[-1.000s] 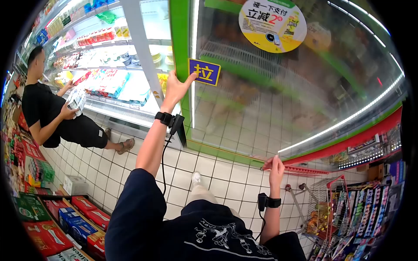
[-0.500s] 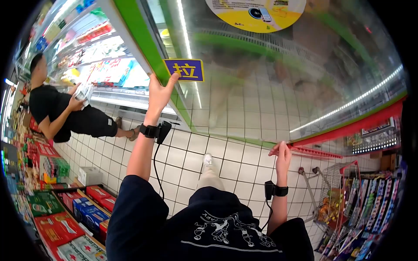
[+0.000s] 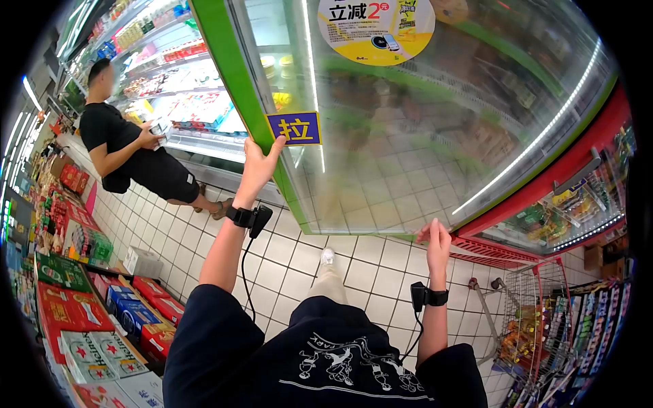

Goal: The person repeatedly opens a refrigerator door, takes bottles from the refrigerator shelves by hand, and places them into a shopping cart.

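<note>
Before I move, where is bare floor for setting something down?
White square floor tiles lie bare on both sides of the white shoe, and between the left forearm and the white cardboard box. Crowded: lower left, with stacked red boxes; right, where the metal wire shopping cart stands by hanging colourful packages.
</note>
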The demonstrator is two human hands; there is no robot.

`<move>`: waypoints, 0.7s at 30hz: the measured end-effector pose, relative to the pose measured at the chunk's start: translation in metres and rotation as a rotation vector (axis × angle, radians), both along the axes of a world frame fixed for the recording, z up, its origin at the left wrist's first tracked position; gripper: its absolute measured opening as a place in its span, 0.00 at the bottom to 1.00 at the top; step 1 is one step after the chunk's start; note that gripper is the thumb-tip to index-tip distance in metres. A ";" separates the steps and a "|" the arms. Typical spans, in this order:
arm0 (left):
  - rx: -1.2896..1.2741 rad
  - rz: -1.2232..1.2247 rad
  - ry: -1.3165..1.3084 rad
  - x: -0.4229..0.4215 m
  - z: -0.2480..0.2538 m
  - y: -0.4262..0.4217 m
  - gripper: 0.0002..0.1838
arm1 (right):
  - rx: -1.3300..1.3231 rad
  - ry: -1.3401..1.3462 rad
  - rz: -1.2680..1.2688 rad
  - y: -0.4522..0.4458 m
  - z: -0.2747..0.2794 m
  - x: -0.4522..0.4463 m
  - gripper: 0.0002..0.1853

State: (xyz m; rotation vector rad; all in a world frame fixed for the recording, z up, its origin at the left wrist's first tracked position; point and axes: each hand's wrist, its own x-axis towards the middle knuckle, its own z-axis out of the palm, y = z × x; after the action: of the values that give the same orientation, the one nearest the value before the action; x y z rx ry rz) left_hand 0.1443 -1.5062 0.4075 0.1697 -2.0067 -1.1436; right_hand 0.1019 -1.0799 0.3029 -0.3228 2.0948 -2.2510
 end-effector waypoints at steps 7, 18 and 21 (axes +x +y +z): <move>-0.081 0.058 -0.257 0.060 -0.011 0.020 0.27 | -0.041 0.007 0.135 -0.055 0.006 0.039 0.21; -0.024 -0.265 -0.282 0.132 -0.015 0.009 0.16 | 0.304 0.029 0.823 -0.201 -0.009 0.136 0.22; 0.027 -0.444 -0.305 0.147 -0.002 -0.004 0.12 | 0.320 -0.022 0.896 -0.239 -0.028 0.160 0.24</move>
State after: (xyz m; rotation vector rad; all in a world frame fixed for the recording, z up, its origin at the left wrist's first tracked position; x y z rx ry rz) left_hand 0.2913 -1.5106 0.4051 -0.1016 -2.3734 -1.4924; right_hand 0.2615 -1.3193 0.2747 -0.9627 1.7244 -1.3744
